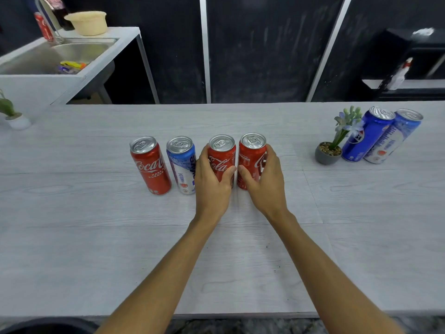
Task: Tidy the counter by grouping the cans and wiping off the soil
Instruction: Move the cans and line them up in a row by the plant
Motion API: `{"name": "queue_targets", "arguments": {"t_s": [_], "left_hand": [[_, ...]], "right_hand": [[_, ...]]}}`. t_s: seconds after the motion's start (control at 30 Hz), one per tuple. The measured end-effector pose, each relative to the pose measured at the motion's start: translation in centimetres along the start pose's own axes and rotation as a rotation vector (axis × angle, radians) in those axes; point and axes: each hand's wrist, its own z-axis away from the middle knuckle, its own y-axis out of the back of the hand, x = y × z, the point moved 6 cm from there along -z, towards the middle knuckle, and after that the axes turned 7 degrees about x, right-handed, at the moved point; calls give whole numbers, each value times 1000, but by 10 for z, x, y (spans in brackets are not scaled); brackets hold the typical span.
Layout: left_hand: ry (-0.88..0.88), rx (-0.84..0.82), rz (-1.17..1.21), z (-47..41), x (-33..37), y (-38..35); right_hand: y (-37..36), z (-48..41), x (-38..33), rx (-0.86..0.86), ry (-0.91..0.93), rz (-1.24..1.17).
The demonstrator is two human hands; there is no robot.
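While both arms are reaching over the pale table [96,249], the scene is reading like this:

Left hand [212,182]: wrapping round the third can [222,157] of a row, thumb lying across its front.
Right hand [263,179]: clasping the fourth can [251,153], fingers curling round its right side.
Held cans: both red, standing upright on the table, just beside each other — the two thumbs are nearly meeting in front.
Row: a red can [150,165] is standing at the left end, a blue-and-white can [183,165] next to it, just beside the left hand.
Blue cans [381,136]: two are standing together well apart at the right, just beside a small flower pot [327,154].
Soil [272,257]: a few dark specks are lying on the table between the forearms — well short of the row.
Far left: a sink [60,56] is sitting beyond the table.
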Motion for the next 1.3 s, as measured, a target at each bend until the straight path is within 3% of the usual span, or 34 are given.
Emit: {"name": "queue_targets", "arguments": {"t_s": [0.67,0.87,1.0,1.1,1.3], "left_hand": [[29,-27,87,9,-4,5],[62,18,12,35,-19,12],[-5,36,-108,56,-20,12],[-81,-36,-231,69,-17,2],[-352,-381,-476,92,-3,-43]], "right_hand": [[10,7,-2,-70,-45,23],[24,19,1,-135,-30,120],[32,30,7,-217,16,277],[39,38,14,-285,44,404],[66,48,40,-362,0,633]]}}
